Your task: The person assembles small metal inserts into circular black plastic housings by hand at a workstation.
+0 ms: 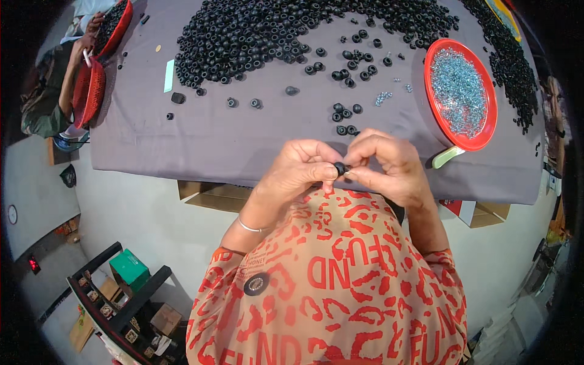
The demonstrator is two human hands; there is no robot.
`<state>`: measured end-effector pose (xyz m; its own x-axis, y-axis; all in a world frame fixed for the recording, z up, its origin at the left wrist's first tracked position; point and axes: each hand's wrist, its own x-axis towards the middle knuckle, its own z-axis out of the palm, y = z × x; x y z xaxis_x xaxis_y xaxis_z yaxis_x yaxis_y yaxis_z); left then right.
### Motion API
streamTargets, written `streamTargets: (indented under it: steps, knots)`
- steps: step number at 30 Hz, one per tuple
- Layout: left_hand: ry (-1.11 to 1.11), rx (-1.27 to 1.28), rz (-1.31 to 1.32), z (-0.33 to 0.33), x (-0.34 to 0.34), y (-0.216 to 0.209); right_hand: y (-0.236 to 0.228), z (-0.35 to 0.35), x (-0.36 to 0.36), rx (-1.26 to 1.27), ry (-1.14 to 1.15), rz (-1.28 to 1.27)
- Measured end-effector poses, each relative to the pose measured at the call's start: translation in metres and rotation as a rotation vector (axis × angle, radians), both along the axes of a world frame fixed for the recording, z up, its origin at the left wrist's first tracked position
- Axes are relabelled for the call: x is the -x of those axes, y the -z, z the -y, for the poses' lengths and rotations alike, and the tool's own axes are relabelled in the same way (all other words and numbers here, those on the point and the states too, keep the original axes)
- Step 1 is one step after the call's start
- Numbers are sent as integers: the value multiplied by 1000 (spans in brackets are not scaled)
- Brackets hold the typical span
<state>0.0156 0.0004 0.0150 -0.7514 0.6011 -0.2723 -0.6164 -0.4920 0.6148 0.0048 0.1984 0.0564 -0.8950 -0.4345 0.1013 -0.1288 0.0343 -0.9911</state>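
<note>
My left hand (304,167) pinches a black round hollow part (340,168) between thumb and fingertips, just over the table's front edge. My right hand (386,167) is closed at the right side of that part, its thumb and forefinger pressed together. Whatever sits between those right fingertips is too small and covered to make out. Beyond my hands, several loose black parts (347,114) of the same kind lie on the cloth. To the right, a red plate (491,125) holds a heap of small shiny silvery pieces (459,91).
A big pile of black round parts (243,42) covers the far side of the grey cloth (140,140). Small black pieces (514,79) lie far right. A green handle (447,157) rests by the plate. At left, another person's hand (91,30) is at red baskets (91,91).
</note>
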Motion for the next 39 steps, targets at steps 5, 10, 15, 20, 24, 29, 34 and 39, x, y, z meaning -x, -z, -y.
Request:
streamTargets:
  steps: [5, 10, 15, 20, 24, 29, 34, 39]
  knots:
    - [35, -63, 27, -4, 4, 1, -4, -2, 13, -22, -246, 120]
    - [4, -113, 173, -6, -1, 6, 3, -4, 18, -83, -242, 89]
    - [-57, -28, 202, -6, -10, 4, 11, -1, 12, -107, -180, 56]
    - [18, 64, 217, 1, -16, -5, 14, 2, -2, -119, -162, -149]
    - [135, 152, 305, 6, -26, -8, 16, 6, -16, -110, -172, -193]
    - [208, 159, 310, 13, -34, -8, 20, 13, -24, -70, -171, -361]
    - [216, 158, 310, 15, -36, -4, 21, 15, -25, -60, -194, -331]
    - [233, 178, 260, 20, -40, 2, 27, 19, -24, -68, -217, -327]
